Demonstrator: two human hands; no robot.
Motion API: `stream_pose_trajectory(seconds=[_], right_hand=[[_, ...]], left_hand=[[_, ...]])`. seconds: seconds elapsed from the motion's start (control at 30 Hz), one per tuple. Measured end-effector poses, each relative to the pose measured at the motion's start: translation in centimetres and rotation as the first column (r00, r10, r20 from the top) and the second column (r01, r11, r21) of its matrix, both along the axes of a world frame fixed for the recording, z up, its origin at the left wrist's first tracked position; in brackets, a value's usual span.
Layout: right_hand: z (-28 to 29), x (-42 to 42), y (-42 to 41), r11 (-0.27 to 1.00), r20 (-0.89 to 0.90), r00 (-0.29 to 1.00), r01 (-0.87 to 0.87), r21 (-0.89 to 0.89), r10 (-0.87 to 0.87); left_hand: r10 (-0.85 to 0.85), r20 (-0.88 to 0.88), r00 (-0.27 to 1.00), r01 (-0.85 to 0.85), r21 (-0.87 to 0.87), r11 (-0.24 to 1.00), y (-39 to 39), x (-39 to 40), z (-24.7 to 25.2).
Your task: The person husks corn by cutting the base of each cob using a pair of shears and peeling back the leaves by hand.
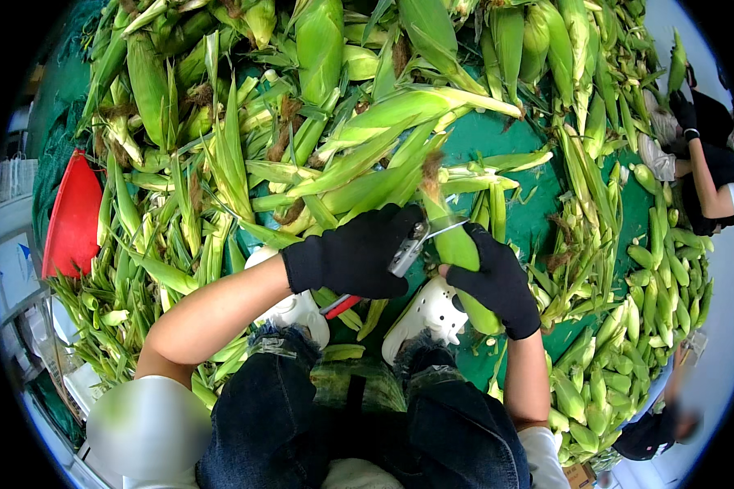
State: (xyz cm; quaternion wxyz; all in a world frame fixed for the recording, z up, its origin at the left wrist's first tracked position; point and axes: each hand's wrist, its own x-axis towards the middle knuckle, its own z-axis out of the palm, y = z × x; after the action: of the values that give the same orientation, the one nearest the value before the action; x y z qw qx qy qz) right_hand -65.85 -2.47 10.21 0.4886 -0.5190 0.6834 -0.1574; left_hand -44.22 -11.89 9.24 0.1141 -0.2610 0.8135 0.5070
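Observation:
My left hand (361, 250), in a black glove, grips metal pruning shears (408, 252) with a red handle (341, 307) showing below the palm. Their blade lies across the tip end of a green ear of corn (455, 244), just under its brown silk (432, 166). The ear is held tilted by my right hand (495, 278), also gloved in black, with its thumb over the husk. Both hands are above the white clogs (431, 315) on my feet. Long unhusked ears (385, 119) and loose husk leaves (226, 165) lie just beyond.
A green ground sheet (489, 137) shows between the heaps. Many trimmed ears (611, 379) are piled at the right. A red plastic scoop-like object (73, 220) stands at the left. One person (703, 140) at the right holds an ear; another person (654, 431) is lower right.

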Motion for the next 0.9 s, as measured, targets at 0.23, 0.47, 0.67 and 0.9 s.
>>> stream_pose_trajectory(seconds=[0.23, 0.47, 0.67, 0.9], right_hand=[[-2.2, -0.9, 0.3, 0.988, 0.218, 0.966, 0.148, -0.033, -0.137], [-3.8, -1.5, -1.1, 0.725, 0.791, 0.028, 0.419, 0.546, -0.611], [-3.0, 1.7, -1.4, 0.716, 0.719, 0.218, 0.473, 0.513, -0.66], [-2.0, 5.1, -0.4, 0.91, 0.451, 0.848, 0.382, -0.158, -0.278]], left_hand=[[0.264, 0.099, 0.959, -0.24, -0.208, 0.948, -1.7, 2.2, -4.8], [0.579, -0.265, 0.771, -0.564, 0.137, 0.814, 0.3, 2.4, -4.0], [0.749, -0.237, 0.619, -0.64, 0.399, 0.656, -0.4, -0.4, -0.2], [0.755, -0.32, 0.572, -0.652, 0.381, 0.655, 0.0, -0.8, 2.6]])
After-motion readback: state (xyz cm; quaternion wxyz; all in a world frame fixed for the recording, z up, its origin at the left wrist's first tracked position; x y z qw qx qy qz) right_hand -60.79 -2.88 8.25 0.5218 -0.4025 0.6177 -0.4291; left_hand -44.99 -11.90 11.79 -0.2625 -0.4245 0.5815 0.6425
